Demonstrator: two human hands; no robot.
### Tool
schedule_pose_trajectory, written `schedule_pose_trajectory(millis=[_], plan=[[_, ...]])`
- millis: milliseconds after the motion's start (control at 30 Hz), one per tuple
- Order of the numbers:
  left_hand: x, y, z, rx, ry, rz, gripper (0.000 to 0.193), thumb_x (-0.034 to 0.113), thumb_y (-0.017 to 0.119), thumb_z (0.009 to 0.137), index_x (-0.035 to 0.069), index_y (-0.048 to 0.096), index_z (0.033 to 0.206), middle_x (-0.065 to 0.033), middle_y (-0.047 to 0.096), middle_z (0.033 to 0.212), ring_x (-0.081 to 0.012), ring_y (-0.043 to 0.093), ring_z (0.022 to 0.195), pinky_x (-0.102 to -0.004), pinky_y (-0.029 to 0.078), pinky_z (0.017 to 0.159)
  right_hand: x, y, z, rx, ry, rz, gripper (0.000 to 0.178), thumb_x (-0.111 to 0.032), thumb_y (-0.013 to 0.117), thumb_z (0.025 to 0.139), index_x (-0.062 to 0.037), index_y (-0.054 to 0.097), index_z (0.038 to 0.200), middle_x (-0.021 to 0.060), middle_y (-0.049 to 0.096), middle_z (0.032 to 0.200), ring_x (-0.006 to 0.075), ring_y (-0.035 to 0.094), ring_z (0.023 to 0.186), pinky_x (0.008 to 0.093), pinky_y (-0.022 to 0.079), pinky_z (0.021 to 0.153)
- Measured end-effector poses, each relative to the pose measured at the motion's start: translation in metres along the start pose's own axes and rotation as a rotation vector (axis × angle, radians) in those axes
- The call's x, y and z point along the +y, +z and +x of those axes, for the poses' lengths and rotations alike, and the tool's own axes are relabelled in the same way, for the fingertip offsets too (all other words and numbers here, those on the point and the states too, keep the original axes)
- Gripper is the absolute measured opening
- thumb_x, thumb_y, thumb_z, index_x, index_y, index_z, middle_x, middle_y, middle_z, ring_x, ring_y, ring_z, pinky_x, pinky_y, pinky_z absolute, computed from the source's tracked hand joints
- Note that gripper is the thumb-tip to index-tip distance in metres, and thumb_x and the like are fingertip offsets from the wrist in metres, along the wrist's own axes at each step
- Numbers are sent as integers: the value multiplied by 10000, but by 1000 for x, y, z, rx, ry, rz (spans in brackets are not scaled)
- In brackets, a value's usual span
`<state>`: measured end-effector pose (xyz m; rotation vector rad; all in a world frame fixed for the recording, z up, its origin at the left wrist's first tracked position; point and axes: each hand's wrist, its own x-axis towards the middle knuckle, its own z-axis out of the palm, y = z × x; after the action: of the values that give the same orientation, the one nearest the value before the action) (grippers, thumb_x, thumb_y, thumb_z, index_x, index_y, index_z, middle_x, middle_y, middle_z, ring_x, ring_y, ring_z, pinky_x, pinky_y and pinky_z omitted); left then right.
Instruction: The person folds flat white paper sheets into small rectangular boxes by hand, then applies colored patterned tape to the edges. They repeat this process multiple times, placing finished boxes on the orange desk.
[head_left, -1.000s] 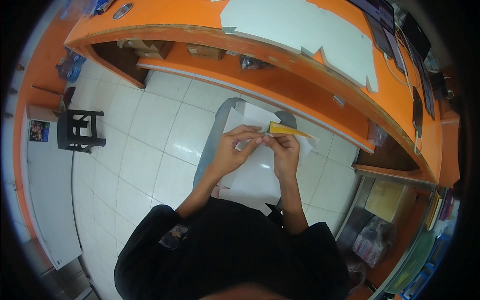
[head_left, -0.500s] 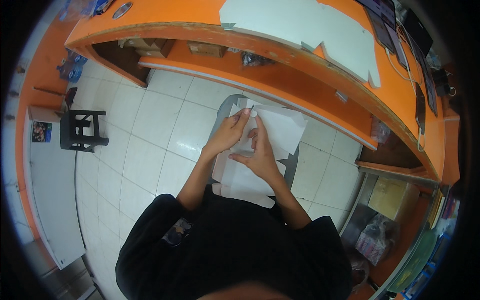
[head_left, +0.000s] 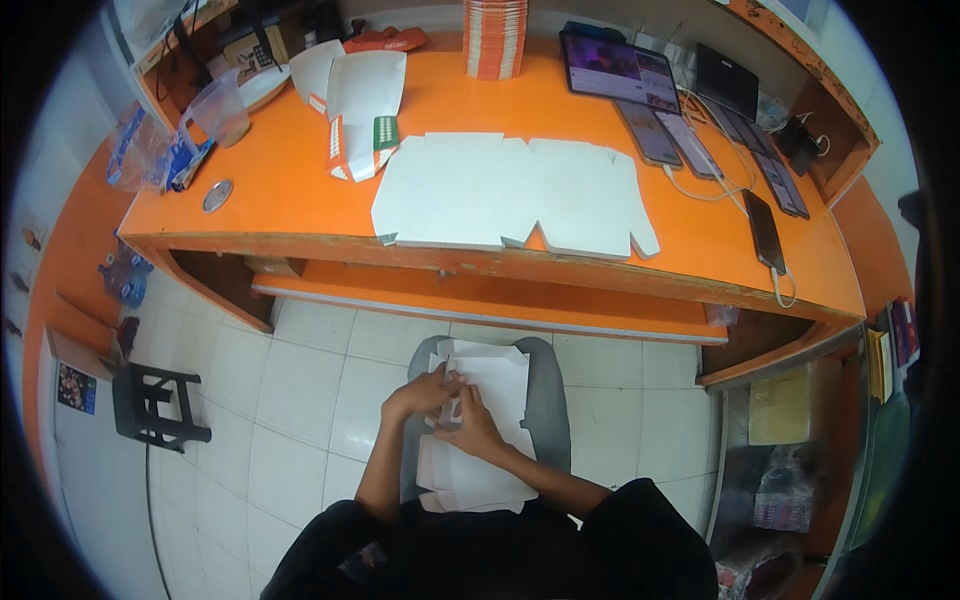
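Note:
A partly folded white cardboard box [head_left: 500, 385] lies across my lap, over grey trousers [head_left: 550, 410]. My left hand [head_left: 420, 393] is closed at its left edge, fingers bent round a side flap. Close beside it, my right hand [head_left: 474, 430] has its fingers curled at the same edge, the thumb apart from the fingertips and lower down. The fingertips of both hands nearly meet. Whatever small part lies between them is hidden.
On the orange desk [head_left: 300, 215] ahead lie flat white cardboard sheets [head_left: 500, 190], a printed open box [head_left: 365, 95], an orange-and-white stack [head_left: 495, 40], a plastic jug [head_left: 218, 110], a tablet [head_left: 620, 70] and several phones with cables. A black stool [head_left: 160, 405] stands left.
My view has tilted up, bringing the desktop into sight. Both hands have shifted from the box's far edge to its left edge; the small white piece at my fingertips is out of sight.

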<state>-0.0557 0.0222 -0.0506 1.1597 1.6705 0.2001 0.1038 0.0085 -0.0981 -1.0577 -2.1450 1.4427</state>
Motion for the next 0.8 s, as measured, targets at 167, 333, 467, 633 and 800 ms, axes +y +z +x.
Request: schedule_pose_trajectory(millis=[167, 333, 467, 633, 800], plan=[[-24, 2, 6, 182, 117, -377, 436, 227, 464, 969, -138, 426, 1204, -213, 641, 766, -254, 698, 684, -317, 540, 604, 17, -18, 4, 78, -40, 208, 639, -55, 726, 702, -38, 452, 1279, 157, 592, 1014, 210, 654, 835, 304, 546, 709], [-21, 24, 0, 351, 261, -182, 243, 108, 565, 903, -82, 512, 1045, -197, 645, 810, -233, 696, 712, -308, 538, 621, 29, -32, 9, 99, 132, 519, 399, -24, 667, 778, -7, 550, 1159, 141, 645, 907, 193, 659, 784, 303, 558, 703], [-9, 40, -13, 475, 394, -136, 157, 58, 655, 844, -43, 591, 945, -147, 629, 806, -207, 671, 725, -298, 538, 667, 29, -49, 9, 87, 278, 958, 266, -9, 595, 856, 19, 566, 1120, 137, 636, 978, 196, 646, 858, 310, 557, 773], [8, 50, -32, 542, 545, -230, 126, 78, 681, 833, -27, 635, 884, -137, 617, 829, -244, 653, 748, -318, 531, 693, 21, -62, 3, 106, 305, 1134, 223, -28, 572, 894, 44, 568, 1105, 121, 631, 995, 186, 636, 900, 307, 539, 826], [21, 50, -44, 580, 585, -288, 122, 82, 680, 836, -24, 647, 889, -147, 617, 840, -257, 656, 773, -316, 531, 712, -3, -60, -11, 199, 289, 1180, 246, -45, 600, 890, 44, 570, 1117, 109, 634, 1033, 178, 626, 947, 298, 515, 867]])
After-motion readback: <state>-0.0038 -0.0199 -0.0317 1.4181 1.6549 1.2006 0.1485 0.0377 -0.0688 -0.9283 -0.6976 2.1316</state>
